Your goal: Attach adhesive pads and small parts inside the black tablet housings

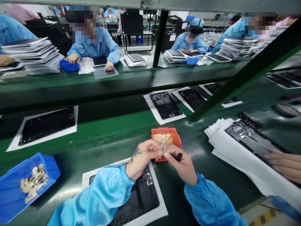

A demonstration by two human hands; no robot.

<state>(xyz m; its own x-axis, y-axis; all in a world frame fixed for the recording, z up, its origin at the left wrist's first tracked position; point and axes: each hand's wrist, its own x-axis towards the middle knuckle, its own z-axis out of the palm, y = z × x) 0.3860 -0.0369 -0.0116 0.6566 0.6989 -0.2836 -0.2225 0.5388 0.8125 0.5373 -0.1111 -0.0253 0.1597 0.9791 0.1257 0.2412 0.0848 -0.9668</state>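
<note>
Over the red bin (180, 146), my left hand (147, 152) and my right hand (182, 161) meet with fingertips almost touching. My left hand is closed in a pinch on a small pale piece (164, 153), too small to make out fully. My right hand is closed too, its thumb and finger at the same piece, and it holds a slim tool with a black end (179, 157). Thin metal tips stand up by the fingertips. Many small cream pieces (162, 137) lie in the bin. Under my left forearm, a black tablet housing (143, 194), partly hidden, lies on a white sheet (158, 201).
A blue bin (50, 166) with cream pieces stands at left. Tablet housings (166, 105) on white sheets lie along the green bench (105, 125). A slanted green post (235, 80) crosses at right. There, a co-worker's hand (284, 163) touches another housing (249, 135).
</note>
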